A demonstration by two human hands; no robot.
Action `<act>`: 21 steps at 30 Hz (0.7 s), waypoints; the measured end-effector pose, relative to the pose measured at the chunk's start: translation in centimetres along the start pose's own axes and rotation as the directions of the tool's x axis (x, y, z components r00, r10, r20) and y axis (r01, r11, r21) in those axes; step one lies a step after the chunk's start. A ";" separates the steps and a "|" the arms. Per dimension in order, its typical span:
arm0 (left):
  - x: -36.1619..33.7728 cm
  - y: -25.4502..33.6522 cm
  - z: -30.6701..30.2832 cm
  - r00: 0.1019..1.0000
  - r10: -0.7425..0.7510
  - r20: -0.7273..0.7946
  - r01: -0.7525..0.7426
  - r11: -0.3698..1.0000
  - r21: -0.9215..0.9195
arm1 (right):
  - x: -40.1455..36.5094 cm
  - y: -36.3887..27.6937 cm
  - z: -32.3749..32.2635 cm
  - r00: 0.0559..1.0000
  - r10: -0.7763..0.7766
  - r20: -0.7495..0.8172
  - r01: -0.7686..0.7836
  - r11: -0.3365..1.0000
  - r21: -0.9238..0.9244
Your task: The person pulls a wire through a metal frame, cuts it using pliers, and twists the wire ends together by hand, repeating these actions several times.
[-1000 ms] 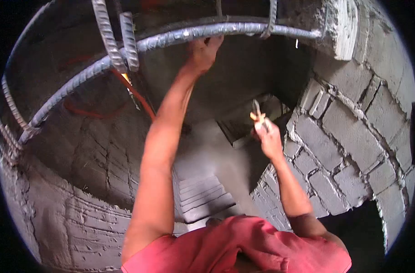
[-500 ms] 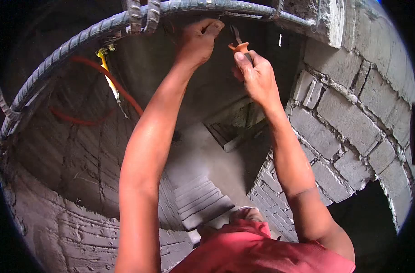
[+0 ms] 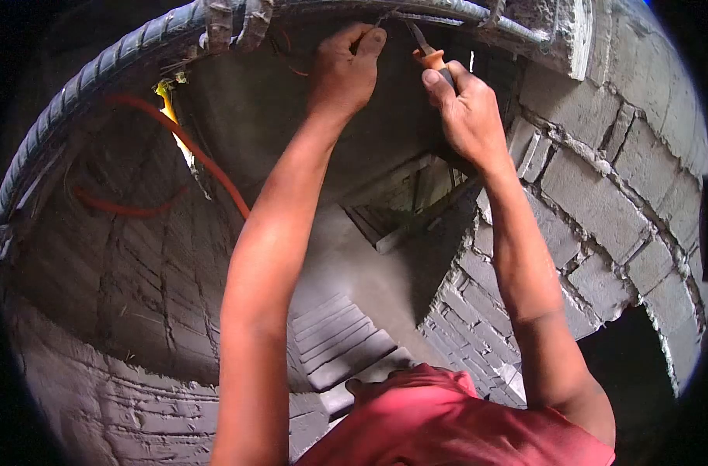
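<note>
My right hand (image 3: 472,113) is closed round the orange-and-dark handles of a pair of pliers (image 3: 432,58). Their metal jaws point up and left, close below a ribbed steel bar (image 3: 125,50) that curves across the top of the view. Left of the pliers, my left hand (image 3: 345,74) is raised with thumb and forefinger pinched together on a thin wire (image 3: 382,19), which rises towards the bar. The pliers' tip is a little to the right of this wire; whether they touch cannot be made out.
Bent steel ties (image 3: 218,27) wrap the bar at upper left. A rough block wall (image 3: 595,194) stands on the right. An orange hose (image 3: 206,159) hangs on the left beside a bright gap. Stairs (image 3: 342,342) lie far below, and a concrete edge (image 3: 121,412) runs along the lower left.
Both hands have shifted slightly to the right in the view. The pliers have risen nearer to the bar. My left hand keeps its pinch.
</note>
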State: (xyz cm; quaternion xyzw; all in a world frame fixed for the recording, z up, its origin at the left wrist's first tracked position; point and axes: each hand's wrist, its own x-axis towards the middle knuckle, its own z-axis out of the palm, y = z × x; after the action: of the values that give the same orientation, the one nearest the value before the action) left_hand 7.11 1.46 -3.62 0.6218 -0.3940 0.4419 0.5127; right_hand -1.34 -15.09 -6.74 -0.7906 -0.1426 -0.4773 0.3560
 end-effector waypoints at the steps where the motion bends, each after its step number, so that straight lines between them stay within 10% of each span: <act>1: 0.0 0.1 0.0 1.000 -0.001 0.003 0.001 1.000 -0.001 | 0.3 -0.2 -0.4 0.999 -0.024 0.022 0.025 0.999 -0.041; 21: 0.5 -0.9 0.0 0.996 -0.079 0.049 0.080 0.997 -0.018 | -0.2 -2.7 1.1 0.995 0.086 0.051 -0.082 0.994 -0.078</act>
State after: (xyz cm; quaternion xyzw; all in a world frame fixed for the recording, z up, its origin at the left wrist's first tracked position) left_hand 8.06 1.63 -3.42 0.6423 -0.3856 0.4021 0.5264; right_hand -2.24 -12.42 -6.04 -0.8216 -0.1007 -0.4452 0.3415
